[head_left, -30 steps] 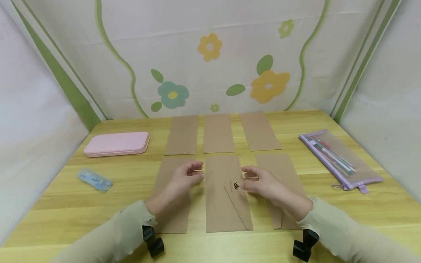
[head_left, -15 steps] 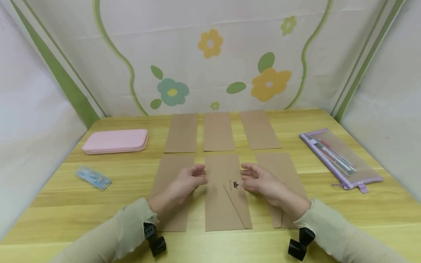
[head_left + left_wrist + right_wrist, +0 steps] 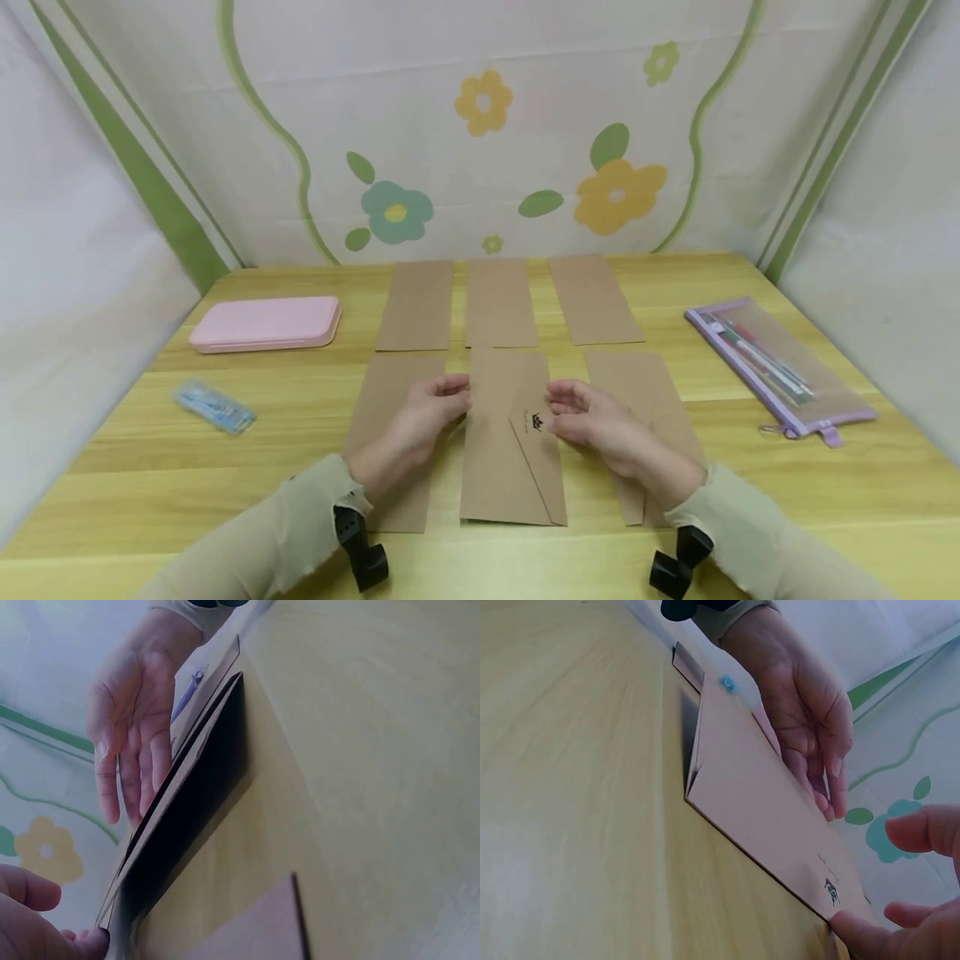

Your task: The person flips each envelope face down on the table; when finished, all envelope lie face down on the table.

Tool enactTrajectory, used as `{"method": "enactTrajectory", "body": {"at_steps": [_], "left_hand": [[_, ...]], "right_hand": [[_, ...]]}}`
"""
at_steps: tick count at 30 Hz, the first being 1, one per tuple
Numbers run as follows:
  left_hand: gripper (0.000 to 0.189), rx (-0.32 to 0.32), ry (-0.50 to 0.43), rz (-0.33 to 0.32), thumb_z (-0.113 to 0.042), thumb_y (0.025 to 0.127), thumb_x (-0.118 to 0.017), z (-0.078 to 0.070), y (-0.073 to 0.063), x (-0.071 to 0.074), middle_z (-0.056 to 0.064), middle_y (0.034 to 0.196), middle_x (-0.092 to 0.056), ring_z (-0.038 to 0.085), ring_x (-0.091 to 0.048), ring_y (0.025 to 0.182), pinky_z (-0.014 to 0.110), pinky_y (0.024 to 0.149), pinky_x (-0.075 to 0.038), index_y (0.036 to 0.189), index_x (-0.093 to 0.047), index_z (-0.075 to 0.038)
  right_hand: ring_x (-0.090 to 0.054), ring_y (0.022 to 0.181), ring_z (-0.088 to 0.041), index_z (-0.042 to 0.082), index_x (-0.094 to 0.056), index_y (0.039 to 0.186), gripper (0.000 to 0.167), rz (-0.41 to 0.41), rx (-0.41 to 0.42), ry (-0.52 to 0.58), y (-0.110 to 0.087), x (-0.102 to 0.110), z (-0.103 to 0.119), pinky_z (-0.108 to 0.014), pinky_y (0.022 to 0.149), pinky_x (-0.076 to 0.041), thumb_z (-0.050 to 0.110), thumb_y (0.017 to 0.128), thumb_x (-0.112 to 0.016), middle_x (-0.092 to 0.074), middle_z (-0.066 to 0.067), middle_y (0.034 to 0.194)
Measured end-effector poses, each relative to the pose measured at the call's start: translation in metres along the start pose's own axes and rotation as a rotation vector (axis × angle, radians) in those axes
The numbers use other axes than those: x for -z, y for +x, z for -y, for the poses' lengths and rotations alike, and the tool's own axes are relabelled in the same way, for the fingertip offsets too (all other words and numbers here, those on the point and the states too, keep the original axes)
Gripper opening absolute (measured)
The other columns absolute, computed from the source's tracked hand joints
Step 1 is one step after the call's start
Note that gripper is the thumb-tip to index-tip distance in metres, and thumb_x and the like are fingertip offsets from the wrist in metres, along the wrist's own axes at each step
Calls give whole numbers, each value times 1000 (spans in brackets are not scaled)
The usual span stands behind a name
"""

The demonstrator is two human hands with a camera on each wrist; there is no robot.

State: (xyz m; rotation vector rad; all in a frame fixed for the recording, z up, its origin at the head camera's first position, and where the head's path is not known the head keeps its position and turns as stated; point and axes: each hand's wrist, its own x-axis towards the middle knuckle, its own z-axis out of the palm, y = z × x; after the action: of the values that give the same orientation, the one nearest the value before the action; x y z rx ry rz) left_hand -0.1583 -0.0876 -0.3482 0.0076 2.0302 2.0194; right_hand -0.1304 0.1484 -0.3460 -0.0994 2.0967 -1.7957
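Observation:
A brown paper envelope (image 3: 498,458) with a small black crown print and a slanted flap line sits at the middle front, between my hands. My left hand (image 3: 420,421) pinches its left edge with thumb and fingertips. That side is tilted up, and the dark underside (image 3: 199,795) shows in the left wrist view. At the opposite edge, beside the crown, my right hand (image 3: 603,425) touches with its thumb tip (image 3: 851,930), the other fingers loosely spread. More brown envelopes lie flat under my forearms: one on the left (image 3: 401,500), one on the right (image 3: 652,387).
Farther back, a row of envelopes includes a left one (image 3: 414,308), a middle one (image 3: 500,304) and a right one (image 3: 596,300). A pink case (image 3: 266,321) and a small blue packet (image 3: 215,407) lie left. A purple-edged pencil pouch (image 3: 780,367) lies right, a flowered cloth (image 3: 450,150) behind.
The middle front envelope has shifted slightly left and turned a little; its left side has come up off the table. My left hand has moved right to its edge. The right hand stays nearly still.

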Motion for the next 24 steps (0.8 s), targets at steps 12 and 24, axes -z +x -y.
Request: {"method": "enactTrajectory", "body": {"at_steps": [12,24], "left_hand": [[46,-26,18,-24,14,82,-50,3,-6,12,25,124,-50,28,-48,112,13,73,-46,128,-46,12],[44,-101,-36,-155,13,82,-50,-7,-21,33,17,111,-55,8,-53,93,12,77,-46,126,-50,10]], "right_hand": [[-29,133,-38,-3,-32,138,64,14,-3,-12,8,-15,0,-44,106,-34,8,83,-62,-32,-21,144],[-28,134,-37,-5,-35,136,63,29,29,72,23,-53,5,-48,107,-29,8,81,-63,-32,-23,144]]}}
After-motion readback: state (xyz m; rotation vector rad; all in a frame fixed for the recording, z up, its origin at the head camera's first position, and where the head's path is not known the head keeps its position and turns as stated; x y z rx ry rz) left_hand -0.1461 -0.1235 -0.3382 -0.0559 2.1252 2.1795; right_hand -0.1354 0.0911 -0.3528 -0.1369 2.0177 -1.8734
